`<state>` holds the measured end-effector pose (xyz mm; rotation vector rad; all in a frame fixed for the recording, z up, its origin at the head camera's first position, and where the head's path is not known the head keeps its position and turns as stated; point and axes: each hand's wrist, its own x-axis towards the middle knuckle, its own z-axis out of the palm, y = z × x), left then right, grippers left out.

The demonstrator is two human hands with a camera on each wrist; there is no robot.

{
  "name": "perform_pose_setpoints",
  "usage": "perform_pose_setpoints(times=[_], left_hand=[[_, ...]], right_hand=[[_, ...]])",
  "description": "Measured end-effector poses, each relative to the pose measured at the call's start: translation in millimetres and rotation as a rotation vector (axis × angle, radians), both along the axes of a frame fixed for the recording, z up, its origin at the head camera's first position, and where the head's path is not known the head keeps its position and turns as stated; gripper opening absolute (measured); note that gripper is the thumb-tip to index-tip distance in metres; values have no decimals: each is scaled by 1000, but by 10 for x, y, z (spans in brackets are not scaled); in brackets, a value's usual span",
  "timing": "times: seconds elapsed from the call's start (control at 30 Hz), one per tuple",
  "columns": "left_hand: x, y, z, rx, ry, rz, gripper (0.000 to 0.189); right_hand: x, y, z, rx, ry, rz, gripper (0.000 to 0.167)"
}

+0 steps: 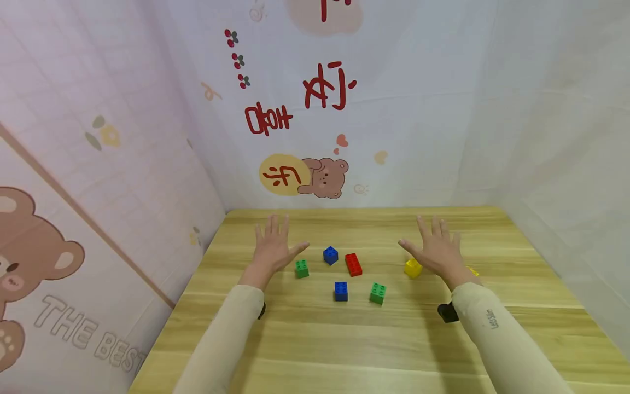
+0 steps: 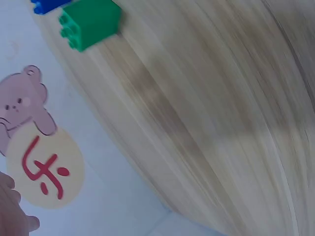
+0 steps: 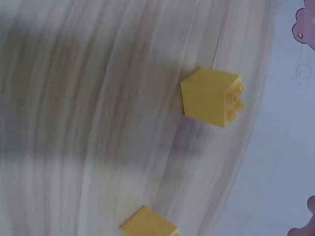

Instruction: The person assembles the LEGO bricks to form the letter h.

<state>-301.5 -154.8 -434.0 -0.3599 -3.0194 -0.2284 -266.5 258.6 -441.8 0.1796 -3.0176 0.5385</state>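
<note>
My left hand [image 1: 272, 249] is spread with straight fingers above the left part of the table, holding nothing. Nearest to it stands a green building brick [image 1: 302, 268], also in the left wrist view [image 2: 93, 23]. My right hand [image 1: 437, 249] is likewise spread, with a yellow brick [image 1: 413, 268] below its thumb. A second yellow brick [image 1: 473, 271] is partly hidden by that hand. Between the hands lie a blue brick [image 1: 331, 255], a red brick [image 1: 353, 264], another blue brick [image 1: 341, 291] and another green brick [image 1: 378, 293].
The wooden table [image 1: 374, 350] carries the bricks. White cloth [image 1: 418, 109] printed with bears and red characters hangs behind it, and more cloth flanks both sides. A dark wrist device [image 1: 448, 312] shows under the right sleeve.
</note>
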Motion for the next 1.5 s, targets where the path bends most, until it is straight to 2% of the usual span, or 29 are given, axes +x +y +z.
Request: perform_pose_setpoints(times=[0.17,0.33,0.5,0.67,0.8,0.9,1.03,1.13,1.33,1.5], left_hand=[[64,105,30,79,-2,-48,100],[153,178,11,133,12,-63,98],[213,337,-33,224,-23,-136,101],[239,467,-81,326,-61,-166,98],[224,549,-124,429,-140,-184,95],[226,619,-206,519,-212,-186,91],[289,672,-354,622,-316,-205,86],[356,666,-455,660,-390,-226,84],[446,624,-607,690,-466,-253,78],[457,594,-691,786,-526,-253,75]], right_hand=[[66,-123,-19,-92,19,9,94],[114,-308,-72,-200,24,62,91],[207,-408,-109,-321,-21,83,88],[264,-493,-197,-385,-79,113,87],[300,-508,-299,-400,-111,86,87],[335,-499,-383,-431,-145,75,88],[387,-511,-548,-474,-206,68,89],[434,-537,-681,-479,-234,72,89],[521,-568,-880,-462,-219,74,92],[552,-607,-921,-488,-177,68,87]])
